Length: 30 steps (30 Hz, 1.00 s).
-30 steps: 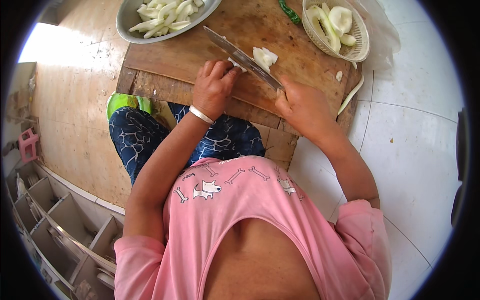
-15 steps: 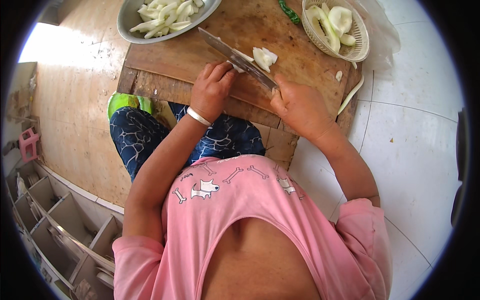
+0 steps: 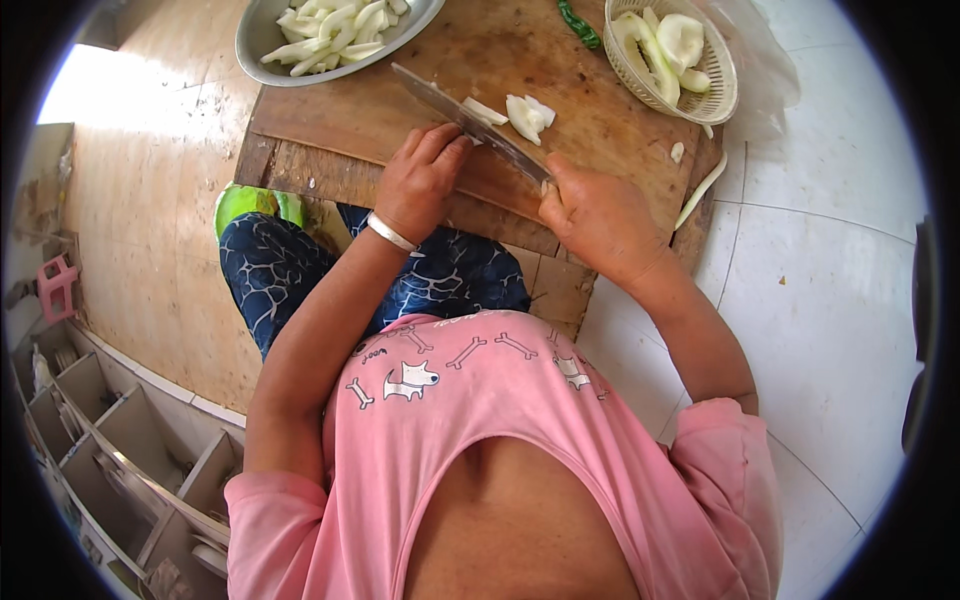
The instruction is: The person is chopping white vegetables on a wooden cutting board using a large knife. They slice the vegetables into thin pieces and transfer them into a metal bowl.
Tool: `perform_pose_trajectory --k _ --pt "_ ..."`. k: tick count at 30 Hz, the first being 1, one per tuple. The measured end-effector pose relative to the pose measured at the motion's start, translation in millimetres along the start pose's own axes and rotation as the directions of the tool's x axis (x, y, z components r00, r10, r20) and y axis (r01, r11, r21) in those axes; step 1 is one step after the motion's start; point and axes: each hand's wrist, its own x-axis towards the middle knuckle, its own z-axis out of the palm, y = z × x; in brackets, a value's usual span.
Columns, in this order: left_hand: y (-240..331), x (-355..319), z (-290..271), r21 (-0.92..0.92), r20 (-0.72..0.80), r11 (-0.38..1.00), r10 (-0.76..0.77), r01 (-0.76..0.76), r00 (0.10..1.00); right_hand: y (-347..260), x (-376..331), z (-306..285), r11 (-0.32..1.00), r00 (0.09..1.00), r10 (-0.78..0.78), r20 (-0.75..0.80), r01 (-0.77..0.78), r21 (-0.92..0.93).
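My right hand [image 3: 605,215] is closed around the handle of a kitchen knife [image 3: 440,98], whose long blade slants up and left above the wooden board [image 3: 350,125]. Curled beside the blade, my left hand [image 3: 415,185] presses a small piece of pale gourd [image 3: 474,140], mostly hidden by the fingers and knife. On the blade's far side lies a cut pale strip [image 3: 485,111], with a few thicker white chunks [image 3: 528,118] to its right.
A metal bowl [image 3: 258,72] of pale strips stands at the far left. At the far right, a white woven basket [image 3: 622,78] holds larger pale pieces, near a green pepper [image 3: 580,26]. A long peel [image 3: 702,190] lies at the board's right edge.
The knife and both hands have shifted slightly left and nearer me. More of the cut strip shows beyond the blade, apart from it.
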Motion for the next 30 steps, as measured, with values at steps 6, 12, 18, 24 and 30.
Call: perform_pose_trajectory --k 6,12,18,24,30 --pt "-4.0 -1.5 -1.6 0.004 0.038 1.0 0.014 -0.014 0.999 -12.8 -6.2 -19.5 0.999 0.998 0.047 0.052 -0.047 0.004" --pt "-4.2 -2.1 -1.1 0.053 0.035 0.998 0.016 -0.018 0.999 -3.2 1.9 -6.2 1.0 0.998 0.014 0.063 -0.013 -0.008" --pt "-4.0 -5.3 1.1 0.079 0.043 0.997 -0.029 0.026 0.999 -8.7 -3.2 -11.2 1.0 1.0 0.007 0.014 -0.007 0.019" --pt "-4.2 -4.9 1.5 0.103 0.009 0.995 -0.006 0.005 1.0 -6.6 -1.1 -5.6 1.0 0.999 -0.023 0.047 0.024 -0.017" --pt "-4.3 -4.9 2.1 0.082 0.012 0.997 -0.013 0.012 1.0 -6.8 -2.6 -6.4 0.994 0.999 0.043 0.007 -0.043 0.102"
